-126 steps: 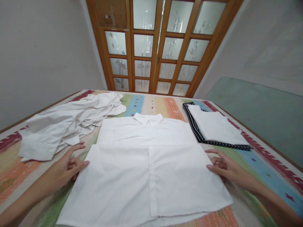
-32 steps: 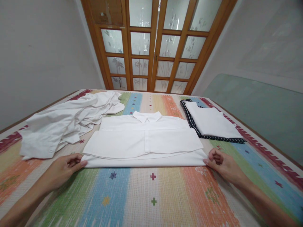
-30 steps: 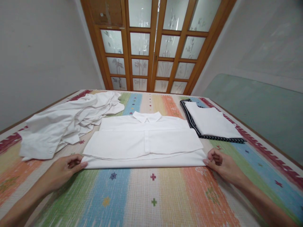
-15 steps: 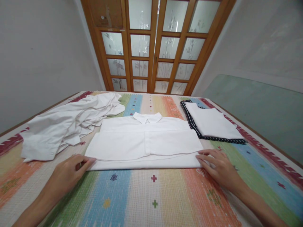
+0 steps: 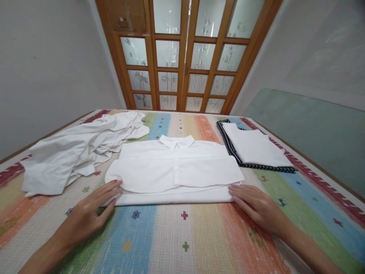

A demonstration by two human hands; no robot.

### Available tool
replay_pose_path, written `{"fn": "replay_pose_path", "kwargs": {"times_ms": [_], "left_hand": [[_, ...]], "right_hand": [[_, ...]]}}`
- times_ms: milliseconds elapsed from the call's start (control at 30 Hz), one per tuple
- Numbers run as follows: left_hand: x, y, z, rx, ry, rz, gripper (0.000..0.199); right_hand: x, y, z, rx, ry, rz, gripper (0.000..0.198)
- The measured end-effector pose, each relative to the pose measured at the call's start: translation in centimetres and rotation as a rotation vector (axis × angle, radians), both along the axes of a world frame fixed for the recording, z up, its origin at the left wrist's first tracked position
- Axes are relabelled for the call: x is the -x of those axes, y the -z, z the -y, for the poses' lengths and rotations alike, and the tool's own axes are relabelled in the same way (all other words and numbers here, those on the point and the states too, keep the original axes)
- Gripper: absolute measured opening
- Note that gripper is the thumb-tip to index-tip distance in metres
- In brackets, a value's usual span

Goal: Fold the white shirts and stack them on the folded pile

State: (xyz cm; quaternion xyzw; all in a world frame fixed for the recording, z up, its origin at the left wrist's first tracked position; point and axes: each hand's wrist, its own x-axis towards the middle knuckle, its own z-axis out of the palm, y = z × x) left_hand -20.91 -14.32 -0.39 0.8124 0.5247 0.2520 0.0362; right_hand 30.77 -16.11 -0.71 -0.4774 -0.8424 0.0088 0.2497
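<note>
A white collared shirt lies folded before me, its collar at the far side and its hem folded up over the front. On its near left corner rests my left hand, open, fingers stretched over the fabric and the thumb apart. My right hand lies at the near right corner with its fingers extended on the cloth, also open. Neither hand pinches the shirt. The undersides of both hands are hidden.
A crumpled white garment lies at the left. At the right, a folded white garment sits on a black patterned one. A striped, colourful cloth covers the surface. Behind stand wooden glazed doors; a pale green panel is at the right.
My left hand has let go of its pinch on the corner and moved inward onto the fabric, fingers spread. My right hand has shifted slightly left and flattened on the shirt.
</note>
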Motion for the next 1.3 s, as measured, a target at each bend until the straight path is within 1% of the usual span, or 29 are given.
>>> {"fn": "replay_pose_path", "kwargs": {"times_ms": [67,167,267,333,433,500,567,667,733,767,867,967,1067,1133,1200,1233,1300], "left_hand": [[0.2,0.1,-0.3,-0.081,0.037,-0.040,0.038],[0.4,-0.4,-0.9,-0.192,-0.004,-0.087,0.043],[0.7,-1.2,-1.7,-0.268,-0.036,-0.142,0.036],[1.0,-1.6,-2.3,-0.292,-0.044,-0.173,0.028],[1.1,-2.1,-3.2,-0.307,-0.109,-0.185,0.025],[0.9,-2.7,-3.8,-0.287,-0.161,-0.182,0.027],[0.5,-3.4,-4.3,-0.236,-0.207,-0.172,0.031],[-0.3,-4.7,-5.1,-0.150,-0.255,-0.132,0.035],[-0.8,-5.7,-5.9,-0.125,-0.268,-0.089,0.036],[-1.0,-6.1,-6.3,-0.124,-0.276,-0.067,0.036],[-1.4,-7.2,-8.1,-0.123,-0.344,-0.010,0.034],[-1.8,-7.9,-10.5,-0.056,-0.447,0.075,0.034],[-2.1,-7.6,-13.0,0.051,-0.489,0.177,0.036],[-2.1,-6.6,-14.2,0.065,-0.508,0.190,0.039],[-1.9,-5.0,-15.0,0.002,-0.515,0.165,0.046],[-1.8,-4.1,-15.1,-0.042,-0.493,0.151,0.049],[-1.7,-2.4,-15.0,-0.109,-0.392,0.111,0.050]], "right_hand": [[0.0,0.3,-0.3,-0.002,0.000,0.037,0.031],[0.1,0.4,-0.7,-0.014,0.010,0.076,0.039],[0.6,0.0,-0.9,-0.047,0.053,0.067,0.049],[1.0,-0.5,-0.9,-0.077,0.070,0.042,0.055],[1.1,-0.9,-1.3,-0.101,0.091,0.008,0.060],[0.8,-0.8,-2.0,-0.089,0.100,-0.004,0.060],[0.4,-0.7,-3.0,-0.072,0.119,-0.021,0.057],[-0.2,-1.2,-4.7,-0.071,0.185,-0.058,0.039],[-0.3,-2.2,-6.0,-0.080,0.215,-0.086,0.027],[-0.2,-2.8,-6.6,-0.089,0.228,-0.103,0.025],[0.1,-4.9,-8.8,-0.119,0.280,-0.154,0.022],[0.5,-6.3,-11.6,-0.126,0.332,-0.187,0.023],[1.1,-6.3,-14.3,-0.114,0.437,-0.163,0.026],[1.5,-5.6,-15.5,-0.093,0.515,-0.096,0.034],[1.8,-4.4,-15.9,-0.094,0.550,-0.014,0.042],[1.9,-3.7,-15.9,-0.104,0.547,0.023,0.044],[2.1,-2.3,-15.5,-0.116,0.506,0.085,0.044]]}}
